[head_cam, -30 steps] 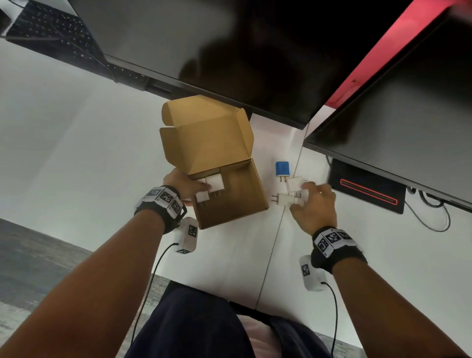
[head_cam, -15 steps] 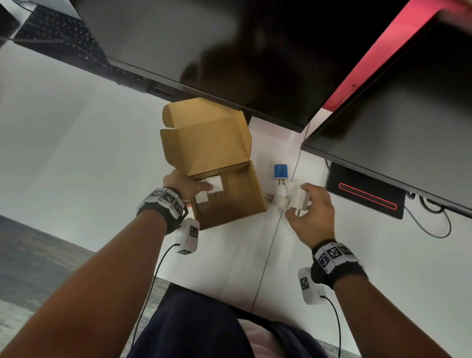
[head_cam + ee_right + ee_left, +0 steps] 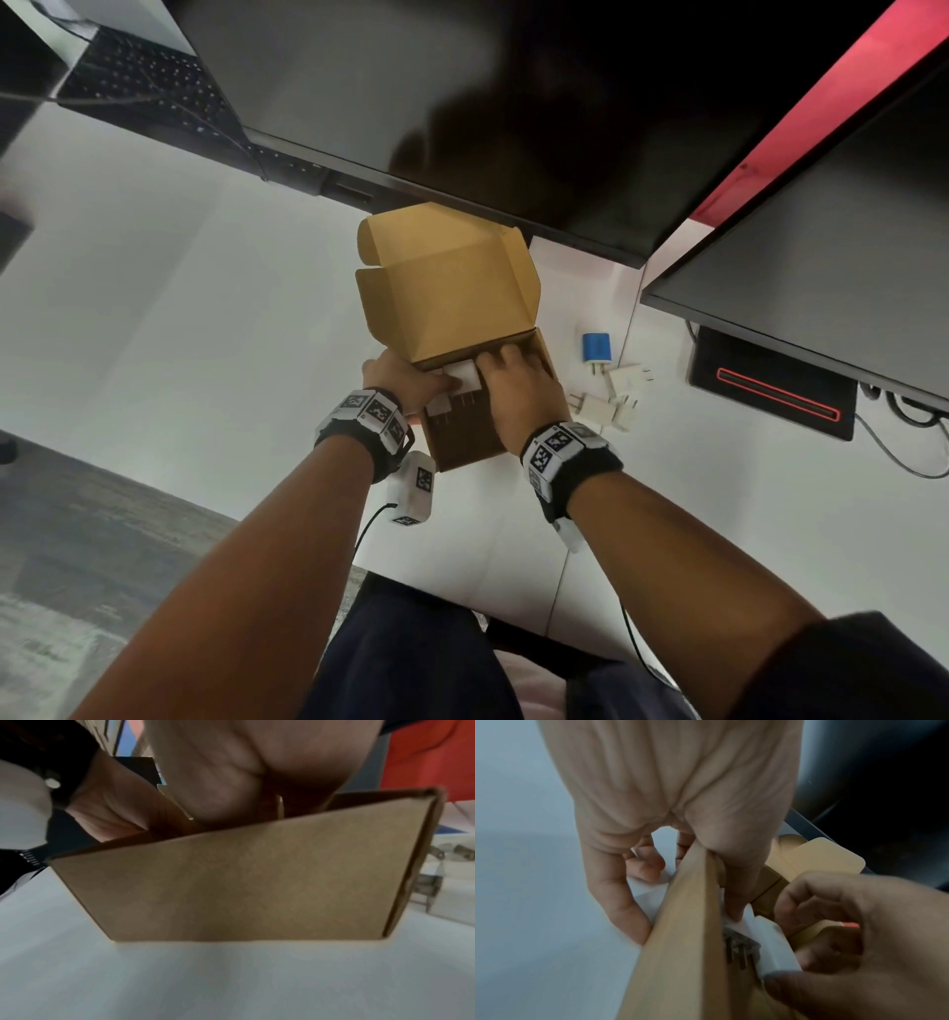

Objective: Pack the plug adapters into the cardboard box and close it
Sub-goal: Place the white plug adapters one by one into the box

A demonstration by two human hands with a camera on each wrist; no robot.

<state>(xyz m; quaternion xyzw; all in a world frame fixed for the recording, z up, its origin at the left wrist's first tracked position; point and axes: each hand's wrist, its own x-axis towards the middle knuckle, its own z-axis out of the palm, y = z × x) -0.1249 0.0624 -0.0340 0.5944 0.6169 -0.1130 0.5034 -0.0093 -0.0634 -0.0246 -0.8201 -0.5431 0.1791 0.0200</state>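
Note:
The brown cardboard box (image 3: 464, 437) stands open on the white desk, lid (image 3: 447, 288) tilted up at the back. My left hand (image 3: 405, 377) grips the box's left wall (image 3: 687, 923), fingers (image 3: 626, 912) outside and thumb inside on a white plug adapter (image 3: 462, 375). Another white adapter (image 3: 439, 407) lies in the box near it. My right hand (image 3: 508, 383) reaches into the box and pinches a white adapter (image 3: 775, 947), prongs toward the left wall. A blue adapter (image 3: 595, 349) and two white adapters (image 3: 629, 379) (image 3: 603, 411) lie on the desk right of the box.
Two dark monitors (image 3: 462, 103) (image 3: 821, 257) overhang the back of the desk, close above the lid. A black device with a red light strip (image 3: 775, 393) and a cable (image 3: 904, 452) lie at the right. A keyboard (image 3: 149, 77) sits far left.
My right hand picked a white adapter off the desk and carried it left into the box. My left hand has stayed on the box's left wall.

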